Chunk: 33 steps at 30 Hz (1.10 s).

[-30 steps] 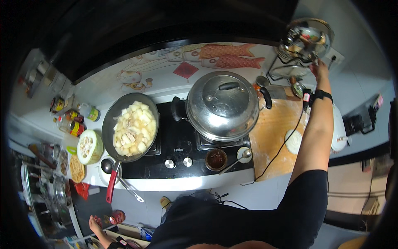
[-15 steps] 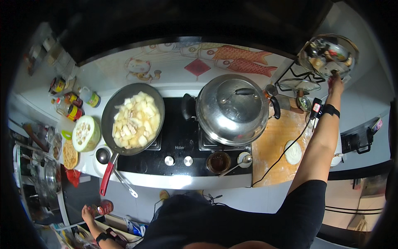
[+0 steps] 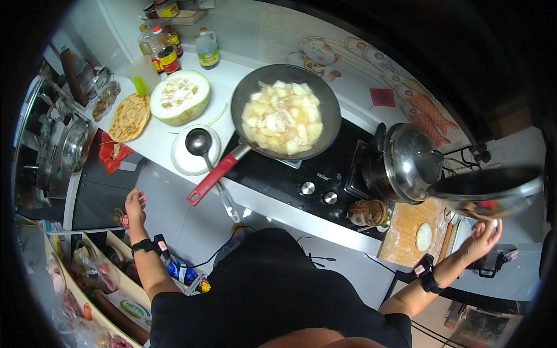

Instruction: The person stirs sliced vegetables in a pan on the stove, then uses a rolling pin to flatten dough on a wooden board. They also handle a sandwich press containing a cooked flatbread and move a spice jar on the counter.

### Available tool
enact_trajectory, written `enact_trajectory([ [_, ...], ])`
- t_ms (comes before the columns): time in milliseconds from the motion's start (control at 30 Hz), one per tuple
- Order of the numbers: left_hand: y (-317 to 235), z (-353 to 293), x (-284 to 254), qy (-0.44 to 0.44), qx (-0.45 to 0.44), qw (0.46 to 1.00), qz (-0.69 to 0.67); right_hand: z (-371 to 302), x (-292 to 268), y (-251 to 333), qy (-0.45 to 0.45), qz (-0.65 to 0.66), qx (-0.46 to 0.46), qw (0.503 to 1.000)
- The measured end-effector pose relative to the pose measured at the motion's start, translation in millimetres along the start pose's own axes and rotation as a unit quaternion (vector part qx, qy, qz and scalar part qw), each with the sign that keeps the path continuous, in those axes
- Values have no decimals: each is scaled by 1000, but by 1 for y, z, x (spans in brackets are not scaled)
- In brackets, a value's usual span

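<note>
My right hand (image 3: 479,241) is at the far right, its fingers at the underside of a round, metal-rimmed glass lid (image 3: 493,187). The lid is tilted and blurred; its grip point is partly hidden. Over on the left, my left hand (image 3: 136,206) hangs in front of the counter with fingers apart, holding nothing. Beside its wrist is a small red-labelled jar (image 3: 124,221). Uncovered on the stove, a dark frying pan (image 3: 241,110) with a red handle contains pale cubed pieces and small bits of meat in liquid.
A lidded steel pot (image 3: 413,159) stands on the right burner, near a jar of brown sauce (image 3: 368,213). Dough (image 3: 424,237) lies on a wooden board (image 3: 400,232). Left of the pan are a ladle (image 3: 199,142) on a plate, a cut winter melon (image 3: 181,98), flatbread (image 3: 129,118) and bottles.
My view has turned and shifted left. The lid and my right hand have come lower, the lid now tipped nearly edge-on. My left hand has risen, away from the red-labelled jar.
</note>
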<state>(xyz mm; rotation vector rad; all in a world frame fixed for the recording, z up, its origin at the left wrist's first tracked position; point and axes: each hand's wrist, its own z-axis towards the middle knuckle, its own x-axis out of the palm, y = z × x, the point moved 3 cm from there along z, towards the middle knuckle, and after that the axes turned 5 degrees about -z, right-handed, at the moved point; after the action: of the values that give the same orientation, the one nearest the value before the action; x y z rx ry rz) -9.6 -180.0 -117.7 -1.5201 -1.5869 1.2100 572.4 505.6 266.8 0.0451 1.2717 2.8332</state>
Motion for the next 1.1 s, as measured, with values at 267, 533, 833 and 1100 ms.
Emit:
enact_trajectory([
  [267,-22,13,15,77,89,993,12,-115,334,37,451,-165,-35,877],
  [533,1,-33,-26,98,85,991,-21,-183,472,-31,521,-397,-158,739],
  [833,18,-36,-51,101,43,994,-16,-180,484,-53,531,-446,-132,708],
  [1100,-9,-33,-18,151,56,987,3,-181,492,-48,539,-430,-128,713],
])
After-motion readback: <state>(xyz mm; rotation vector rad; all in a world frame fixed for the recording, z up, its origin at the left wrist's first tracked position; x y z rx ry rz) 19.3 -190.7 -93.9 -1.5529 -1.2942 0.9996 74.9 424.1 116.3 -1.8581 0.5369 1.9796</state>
